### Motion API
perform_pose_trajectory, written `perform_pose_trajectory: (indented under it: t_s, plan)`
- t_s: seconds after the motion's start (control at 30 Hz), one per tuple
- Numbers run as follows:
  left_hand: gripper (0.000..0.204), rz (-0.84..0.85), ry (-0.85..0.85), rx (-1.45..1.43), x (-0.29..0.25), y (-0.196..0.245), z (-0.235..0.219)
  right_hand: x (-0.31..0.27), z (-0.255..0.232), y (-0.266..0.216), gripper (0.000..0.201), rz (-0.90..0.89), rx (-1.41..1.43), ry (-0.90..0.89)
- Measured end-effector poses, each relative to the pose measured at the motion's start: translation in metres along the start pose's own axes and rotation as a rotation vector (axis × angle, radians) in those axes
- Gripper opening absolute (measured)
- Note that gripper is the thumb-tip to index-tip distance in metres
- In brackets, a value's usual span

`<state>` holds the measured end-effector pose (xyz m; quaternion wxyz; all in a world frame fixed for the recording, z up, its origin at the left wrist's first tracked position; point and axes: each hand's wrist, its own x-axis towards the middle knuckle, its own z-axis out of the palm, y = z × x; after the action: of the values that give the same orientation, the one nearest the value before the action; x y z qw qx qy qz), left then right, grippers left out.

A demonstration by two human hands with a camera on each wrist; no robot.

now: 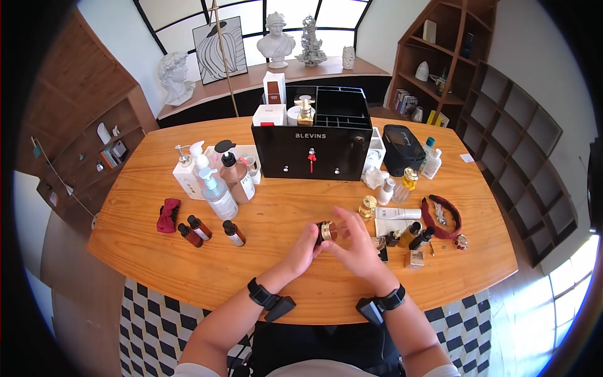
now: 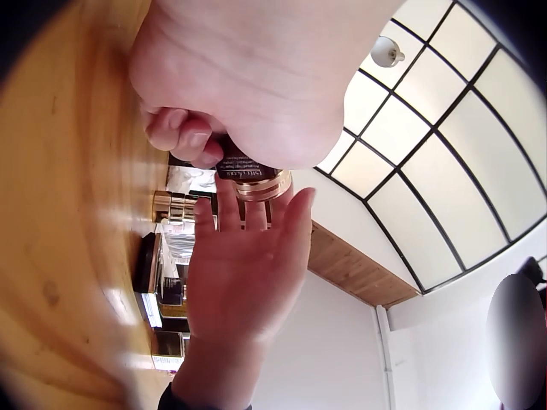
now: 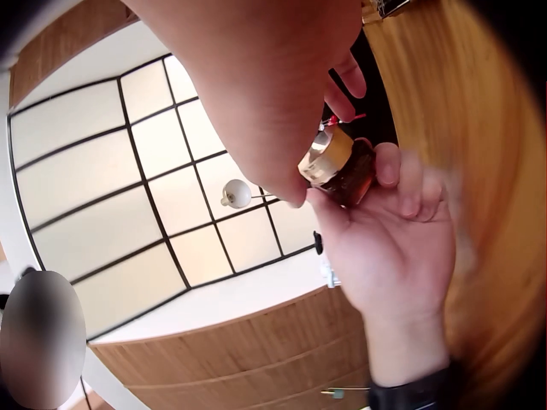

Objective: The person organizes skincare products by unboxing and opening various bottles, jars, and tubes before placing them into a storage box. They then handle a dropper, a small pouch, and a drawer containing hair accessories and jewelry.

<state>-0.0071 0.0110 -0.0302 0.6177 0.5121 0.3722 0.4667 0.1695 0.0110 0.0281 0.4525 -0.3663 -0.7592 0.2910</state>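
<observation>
A small dark brown jar (image 1: 325,232) with a shiny gold lid (image 3: 328,155) is held above the table at its front middle. My left hand (image 1: 301,253) grips the jar's body, with fingers and thumb around its sides. Pale lettering shows on the dark glass (image 2: 243,166) in the left wrist view. My right hand (image 1: 359,250) is at the lid side, its fingers extended and spread. In the left wrist view the right fingertips overlap the gold lid, while the palm faces the jar.
A black organizer (image 1: 312,151) with boxes and bottles stands at the back. Pump bottles (image 1: 220,198), small brown bottles (image 1: 233,234) and a red bow (image 1: 168,215) are on the left. To the right lie a gold-capped jar (image 1: 367,207), a white tube (image 1: 399,213) and a headband (image 1: 453,217).
</observation>
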Motion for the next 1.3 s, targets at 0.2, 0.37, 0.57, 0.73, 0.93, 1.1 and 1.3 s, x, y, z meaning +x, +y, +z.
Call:
perform_pose_trajectory:
  t_s: [0.2,0.37,0.57,0.73,0.93,1.1,1.3]
  plan:
    - [0.061,-0.068,-0.057,-0.174,0.007,-0.013,-0.014,0.000,-0.007,0.007,0.051,-0.046,-0.054,-0.023]
    - [0.066,-0.102,-0.149,-0.750,0.000,0.028,-0.021,0.000,-0.009,0.023,0.048,0.197,0.741,0.067]
    - [0.071,-0.079,-0.338,-0.881,-0.006,0.039,-0.026,-0.004,-0.005,0.024,0.044,0.305,1.106,-0.140]
    - [0.074,-0.079,-0.340,-0.875,-0.008,0.038,-0.021,-0.004,-0.005,0.022,0.043,0.338,1.278,-0.144]
    - [0.077,-0.072,-0.385,-0.901,-0.007,0.036,-0.026,-0.004,-0.006,0.029,0.052,0.336,1.315,-0.174]
    - [0.078,-0.085,-0.382,-0.919,-0.005,0.032,-0.029,-0.005,-0.003,0.031,0.053,0.394,1.379,-0.156]
    - [0.082,-0.065,-0.412,-0.903,-0.004,0.032,-0.029,-0.004,-0.003,0.030,0.058,0.453,1.450,-0.114]
